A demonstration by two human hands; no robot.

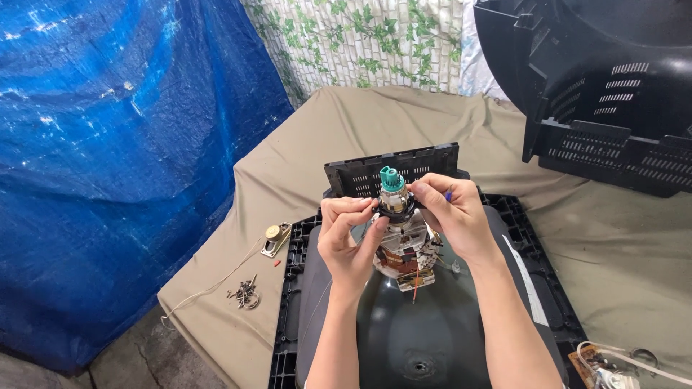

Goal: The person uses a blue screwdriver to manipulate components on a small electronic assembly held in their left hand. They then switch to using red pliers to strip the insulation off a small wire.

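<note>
A dark glass picture tube [411,331] lies face down in a black plastic frame [288,302] on a cloth-covered table. Its neck [407,248] rises in the middle, wrapped in a white yoke with copper windings and topped by a teal cap [391,179]. Both hands grip a black ring [396,209] around the neck just under the cap. My left hand [349,234] pinches the ring's left side. My right hand [450,216] holds its right side, with a small blue-tipped thing between the fingers.
A black vented panel [393,169] stands behind the neck. A large black rear housing [598,86] sits at the upper right. A small speaker [275,236] with a wire and a pile of screws [245,294] lie left. A circuit board [598,364] lies at the lower right. Blue tarp [108,144] hangs left.
</note>
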